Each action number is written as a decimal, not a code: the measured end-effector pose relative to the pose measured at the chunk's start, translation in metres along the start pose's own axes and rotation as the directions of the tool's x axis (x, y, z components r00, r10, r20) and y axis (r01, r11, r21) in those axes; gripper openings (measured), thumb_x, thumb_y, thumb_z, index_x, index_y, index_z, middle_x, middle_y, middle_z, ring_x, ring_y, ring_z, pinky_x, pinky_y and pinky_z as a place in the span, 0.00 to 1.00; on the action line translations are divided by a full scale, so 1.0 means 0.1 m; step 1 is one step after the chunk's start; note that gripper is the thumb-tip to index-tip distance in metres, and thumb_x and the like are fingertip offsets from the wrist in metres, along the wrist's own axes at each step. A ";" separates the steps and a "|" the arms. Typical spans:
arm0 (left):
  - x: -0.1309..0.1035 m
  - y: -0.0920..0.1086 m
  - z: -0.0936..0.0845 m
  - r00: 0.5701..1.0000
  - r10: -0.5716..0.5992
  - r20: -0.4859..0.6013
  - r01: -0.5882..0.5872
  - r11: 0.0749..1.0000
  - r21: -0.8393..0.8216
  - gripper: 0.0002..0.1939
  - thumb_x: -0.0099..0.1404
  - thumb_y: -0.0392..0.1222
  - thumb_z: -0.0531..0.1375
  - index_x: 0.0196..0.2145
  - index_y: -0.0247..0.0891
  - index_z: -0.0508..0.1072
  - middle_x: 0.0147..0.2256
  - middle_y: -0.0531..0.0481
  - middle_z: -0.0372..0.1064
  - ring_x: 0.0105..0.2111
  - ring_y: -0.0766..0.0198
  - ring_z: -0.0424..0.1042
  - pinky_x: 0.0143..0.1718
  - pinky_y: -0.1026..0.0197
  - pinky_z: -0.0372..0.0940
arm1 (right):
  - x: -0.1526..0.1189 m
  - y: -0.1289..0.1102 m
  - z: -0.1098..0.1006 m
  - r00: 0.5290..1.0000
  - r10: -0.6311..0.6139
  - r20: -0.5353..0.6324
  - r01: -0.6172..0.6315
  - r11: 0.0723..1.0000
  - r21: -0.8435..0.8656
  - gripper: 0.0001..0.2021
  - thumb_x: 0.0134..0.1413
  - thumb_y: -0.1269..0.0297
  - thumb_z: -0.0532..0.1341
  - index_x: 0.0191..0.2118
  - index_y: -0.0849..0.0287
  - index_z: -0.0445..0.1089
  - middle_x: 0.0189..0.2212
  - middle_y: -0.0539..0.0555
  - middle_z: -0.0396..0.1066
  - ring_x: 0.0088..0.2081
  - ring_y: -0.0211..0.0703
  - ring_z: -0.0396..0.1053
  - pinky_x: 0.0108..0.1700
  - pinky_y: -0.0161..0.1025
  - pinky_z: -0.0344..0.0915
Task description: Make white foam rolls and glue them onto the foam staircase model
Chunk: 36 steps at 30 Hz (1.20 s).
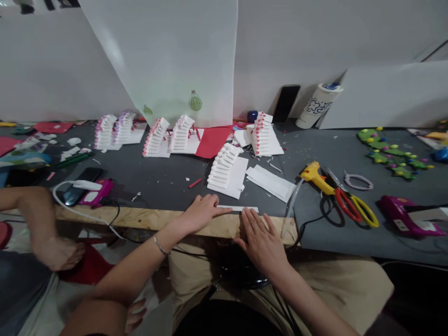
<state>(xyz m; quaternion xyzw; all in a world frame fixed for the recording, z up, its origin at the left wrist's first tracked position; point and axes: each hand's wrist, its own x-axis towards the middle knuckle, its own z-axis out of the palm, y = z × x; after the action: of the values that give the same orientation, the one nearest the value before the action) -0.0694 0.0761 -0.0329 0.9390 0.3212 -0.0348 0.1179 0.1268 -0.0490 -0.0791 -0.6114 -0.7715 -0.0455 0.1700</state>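
Note:
A narrow white paper strip [238, 208] lies along the table's front edge. My left hand [201, 213], a bracelet on its wrist, touches the strip's left part with the index finger stretched out and the other fingers bent. Flat against its right end rest the fingertips of my right hand [261, 240], fingers extended, thumb apart. Just beyond stands a white paper piece with a row of round-tipped white sticks [224, 170]. To its right are flat white paper pieces [270, 182].
Similar pieces with pink tips [156, 137] stand farther back. A glue gun [317, 177], scissors [350, 203] and a purple power strip [408, 217] lie right. Left are a phone [75, 193] and another person's hand [63, 247]. A white bottle [318, 106] stands by the wall.

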 end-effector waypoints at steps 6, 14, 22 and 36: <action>-0.43 -0.30 -0.01 0.987 -0.162 0.007 0.161 0.984 0.077 0.27 0.65 0.31 0.54 0.55 0.61 0.67 0.41 0.48 0.62 0.41 0.59 0.63 0.39 0.58 0.53 | 0.02 0.02 -0.03 1.000 -0.026 -0.011 0.026 1.000 -0.007 0.28 0.63 0.53 0.52 0.62 0.69 0.59 0.59 0.65 0.64 0.58 0.55 0.63 0.63 0.52 0.45; -0.41 0.15 0.04 0.918 -0.090 -0.385 0.095 0.995 -0.006 0.15 0.68 0.34 0.51 0.50 0.39 0.71 0.44 0.43 0.68 0.46 0.57 0.64 0.47 0.53 0.60 | -0.01 0.04 0.01 0.997 -0.060 -0.037 0.060 0.998 -0.020 0.28 0.63 0.56 0.54 0.62 0.69 0.57 0.59 0.65 0.63 0.59 0.55 0.62 0.62 0.53 0.48; 0.10 0.35 0.30 0.972 -0.002 -0.236 -0.007 0.999 -0.037 0.09 0.68 0.34 0.52 0.42 0.33 0.71 0.40 0.44 0.69 0.42 0.59 0.64 0.42 0.59 0.63 | 0.08 0.05 -0.03 0.999 -0.042 -0.034 0.040 0.999 -0.036 0.20 0.63 0.63 0.53 0.56 0.67 0.65 0.55 0.65 0.69 0.55 0.54 0.65 0.57 0.50 0.52; 0.23 0.23 0.31 0.978 0.052 -0.204 -0.029 0.993 0.118 0.08 0.69 0.34 0.53 0.33 0.33 0.70 0.33 0.45 0.67 0.37 0.58 0.65 0.36 0.57 0.62 | 0.57 0.50 -0.14 0.967 -0.250 0.047 0.250 0.968 -0.003 0.10 0.59 0.75 0.56 0.30 0.60 0.71 0.26 0.52 0.71 0.30 0.41 0.65 0.47 0.41 0.49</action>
<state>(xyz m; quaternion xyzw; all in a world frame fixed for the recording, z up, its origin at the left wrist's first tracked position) -0.0363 0.0649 -0.0612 0.9491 0.3100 0.0470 0.0307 0.1663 0.0125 -0.0546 -0.5109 -0.8460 -0.0557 0.1421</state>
